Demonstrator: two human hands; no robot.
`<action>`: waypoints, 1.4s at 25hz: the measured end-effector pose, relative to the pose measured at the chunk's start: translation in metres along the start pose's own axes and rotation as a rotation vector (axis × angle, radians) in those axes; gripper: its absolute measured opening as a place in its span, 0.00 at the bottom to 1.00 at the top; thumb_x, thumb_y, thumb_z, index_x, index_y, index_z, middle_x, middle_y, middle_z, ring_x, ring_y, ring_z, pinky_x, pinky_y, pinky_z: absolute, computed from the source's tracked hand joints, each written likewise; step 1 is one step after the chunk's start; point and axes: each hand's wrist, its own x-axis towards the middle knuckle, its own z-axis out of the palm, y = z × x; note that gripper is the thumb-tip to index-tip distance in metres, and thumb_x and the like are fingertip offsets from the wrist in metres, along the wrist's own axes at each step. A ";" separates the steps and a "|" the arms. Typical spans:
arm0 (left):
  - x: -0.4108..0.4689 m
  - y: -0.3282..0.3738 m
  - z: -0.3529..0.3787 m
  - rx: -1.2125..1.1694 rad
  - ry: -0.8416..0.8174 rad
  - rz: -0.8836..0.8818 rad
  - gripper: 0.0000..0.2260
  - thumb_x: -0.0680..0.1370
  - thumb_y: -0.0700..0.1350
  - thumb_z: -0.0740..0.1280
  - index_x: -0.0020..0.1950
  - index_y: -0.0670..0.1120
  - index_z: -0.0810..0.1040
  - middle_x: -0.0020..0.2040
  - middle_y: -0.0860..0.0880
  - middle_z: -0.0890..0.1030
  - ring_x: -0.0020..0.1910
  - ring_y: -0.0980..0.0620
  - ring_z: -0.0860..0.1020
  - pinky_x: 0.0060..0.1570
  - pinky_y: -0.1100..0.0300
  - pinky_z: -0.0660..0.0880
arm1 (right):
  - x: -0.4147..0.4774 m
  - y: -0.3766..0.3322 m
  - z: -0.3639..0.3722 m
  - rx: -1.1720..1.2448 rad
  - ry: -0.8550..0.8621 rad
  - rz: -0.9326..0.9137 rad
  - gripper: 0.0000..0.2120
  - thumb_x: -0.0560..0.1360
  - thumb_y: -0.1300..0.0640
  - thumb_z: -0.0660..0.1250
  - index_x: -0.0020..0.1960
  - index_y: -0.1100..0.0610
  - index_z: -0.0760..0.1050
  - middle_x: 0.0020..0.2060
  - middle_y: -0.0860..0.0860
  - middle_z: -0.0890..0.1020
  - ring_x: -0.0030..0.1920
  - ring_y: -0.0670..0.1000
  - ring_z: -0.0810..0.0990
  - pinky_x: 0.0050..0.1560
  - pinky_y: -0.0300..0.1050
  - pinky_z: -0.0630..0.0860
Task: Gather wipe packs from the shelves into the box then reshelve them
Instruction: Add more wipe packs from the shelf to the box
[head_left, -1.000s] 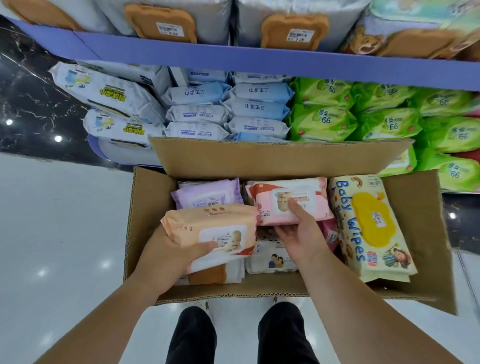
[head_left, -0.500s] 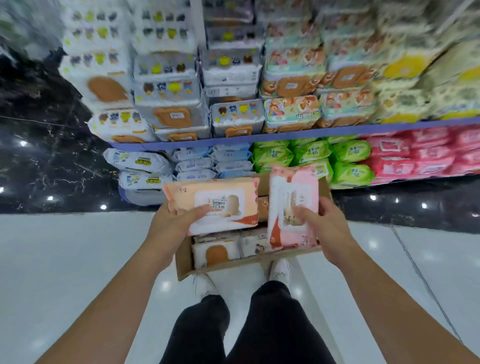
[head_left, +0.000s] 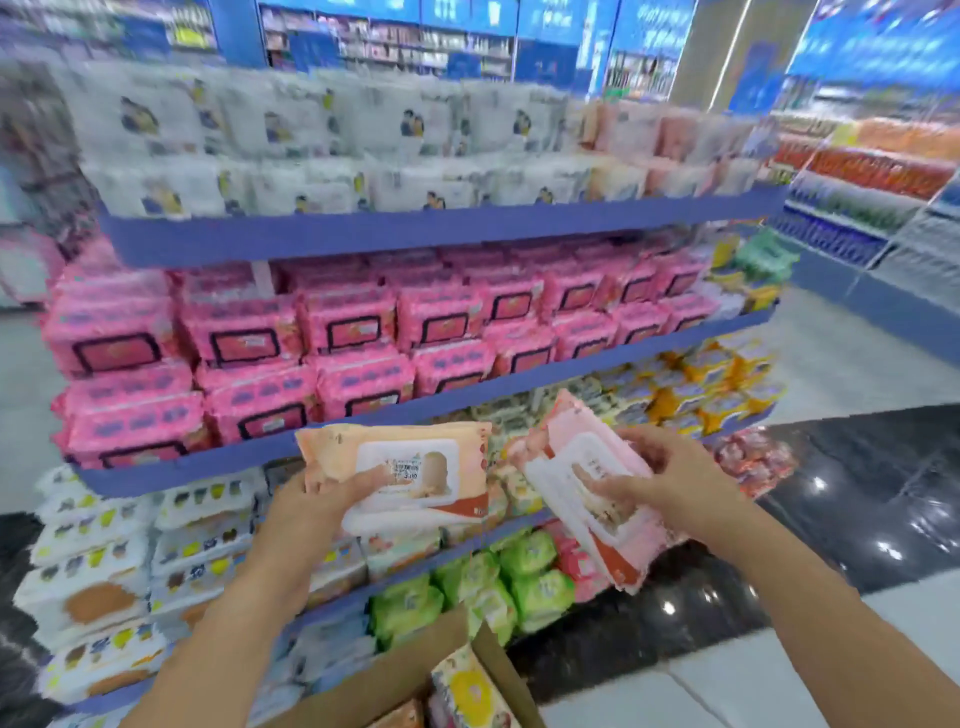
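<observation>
- I see my left hand (head_left: 317, 514) at centre frame gripping an orange wipe pack (head_left: 415, 452), thumb on its front and the lid facing me.
- My right hand (head_left: 675, 483), right of centre, grips a pink wipe pack (head_left: 566, 452), tilted with its lower end toward the bottom right.
- Both packs are in the air in front of the shelves (head_left: 415, 228), which are motion-blurred.
- The box (head_left: 405, 670) sits at the bottom centre with a yellow-lidded pack (head_left: 470, 693) inside.
</observation>
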 end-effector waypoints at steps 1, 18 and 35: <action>0.004 0.021 0.025 -0.006 -0.009 0.042 0.27 0.61 0.58 0.82 0.55 0.47 0.84 0.49 0.50 0.87 0.45 0.51 0.84 0.42 0.57 0.77 | 0.004 -0.011 -0.032 -0.010 0.017 -0.044 0.20 0.65 0.57 0.82 0.55 0.49 0.82 0.44 0.47 0.87 0.43 0.50 0.86 0.46 0.52 0.81; 0.149 0.245 0.426 0.009 -0.088 0.468 0.38 0.58 0.66 0.81 0.65 0.58 0.78 0.65 0.55 0.78 0.66 0.45 0.75 0.70 0.43 0.68 | 0.177 -0.056 -0.485 -0.269 0.021 -0.309 0.15 0.70 0.53 0.77 0.57 0.46 0.82 0.44 0.48 0.88 0.42 0.51 0.87 0.42 0.49 0.84; 0.428 0.285 0.594 0.053 0.263 0.555 0.52 0.51 0.72 0.78 0.70 0.48 0.76 0.60 0.51 0.81 0.54 0.50 0.79 0.46 0.53 0.75 | 0.582 -0.018 -0.636 -0.533 -0.219 -0.465 0.18 0.69 0.53 0.79 0.56 0.40 0.81 0.46 0.43 0.86 0.43 0.44 0.85 0.45 0.42 0.83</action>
